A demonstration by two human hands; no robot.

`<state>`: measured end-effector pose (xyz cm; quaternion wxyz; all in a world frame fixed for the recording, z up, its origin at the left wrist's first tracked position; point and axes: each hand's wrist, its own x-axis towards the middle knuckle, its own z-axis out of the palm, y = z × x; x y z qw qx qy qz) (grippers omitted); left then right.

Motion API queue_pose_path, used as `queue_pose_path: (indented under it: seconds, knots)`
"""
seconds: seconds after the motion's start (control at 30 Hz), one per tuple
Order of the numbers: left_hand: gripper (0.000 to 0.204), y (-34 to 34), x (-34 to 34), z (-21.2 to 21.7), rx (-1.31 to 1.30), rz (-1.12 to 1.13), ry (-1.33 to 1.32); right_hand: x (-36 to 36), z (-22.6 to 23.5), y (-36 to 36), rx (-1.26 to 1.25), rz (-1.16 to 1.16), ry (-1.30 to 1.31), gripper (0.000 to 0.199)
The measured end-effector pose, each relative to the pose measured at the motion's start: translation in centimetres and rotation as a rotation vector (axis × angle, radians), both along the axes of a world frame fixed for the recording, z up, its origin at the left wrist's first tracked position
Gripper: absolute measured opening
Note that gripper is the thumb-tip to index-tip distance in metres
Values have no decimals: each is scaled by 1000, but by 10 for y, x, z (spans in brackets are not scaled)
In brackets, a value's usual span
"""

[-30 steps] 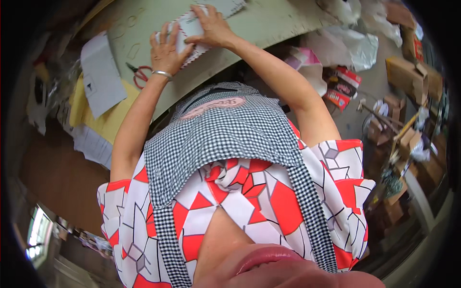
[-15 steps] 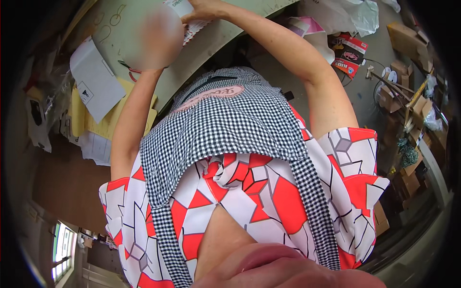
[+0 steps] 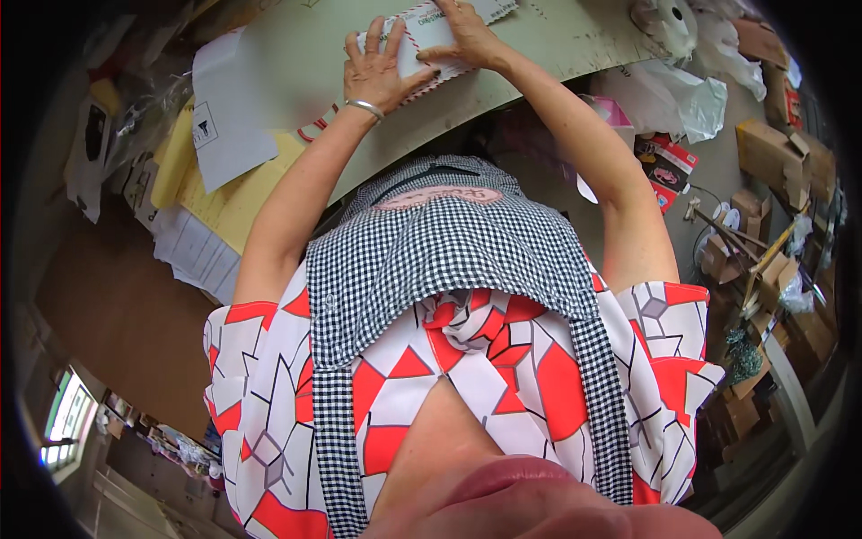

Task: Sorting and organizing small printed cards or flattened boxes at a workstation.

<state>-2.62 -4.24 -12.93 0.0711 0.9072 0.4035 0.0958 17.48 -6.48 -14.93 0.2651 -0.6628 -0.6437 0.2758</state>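
White printed paper pieces with red-striped edges (image 3: 435,29), envelope-like, lie on the pale green table (image 3: 431,117) near its front edge. My left hand (image 3: 377,79) rests on their left end with its fingers spread, a silver bangle at the wrist. At their right part is my right hand (image 3: 474,40), its thumb stretched out over the paper, its other fingertips close to the top edge of the picture. Whether the pieces are stacked is unclear. Just left of my left wrist lies a red loop-shaped handle (image 3: 316,126), partly hidden by a blurred patch.
White sheets (image 3: 229,144) and a yellow folder (image 3: 235,202) lie to the left. Clear plastic bags (image 3: 696,103), a red-and-black package (image 3: 666,169) and cardboard boxes (image 3: 774,154) crowd the right side. A white roll (image 3: 664,22) sits at the far right of the table.
The view has shifted, placing both hands farther right in the picture. My left hand, blurred before, now shows spread on the paper. My right hand's thumb now lies across the paper.
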Motion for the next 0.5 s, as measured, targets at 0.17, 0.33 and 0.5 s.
queue_pose_path:
  seconds: [0.17, 0.33, 0.5]
  knots:
    - [90, 0, -3, 8, -18, 36, 40, 2, 2, -8, 211, 141, 26, 126]
    - [95, -16, -4, 7, 62, 23, 45, 3, 10, -15, -1, 84, -10, 127]
    - [97, -15, -4, 39, 71, 46, 87, 3, 36, -15, 48, 104, -37, 120]
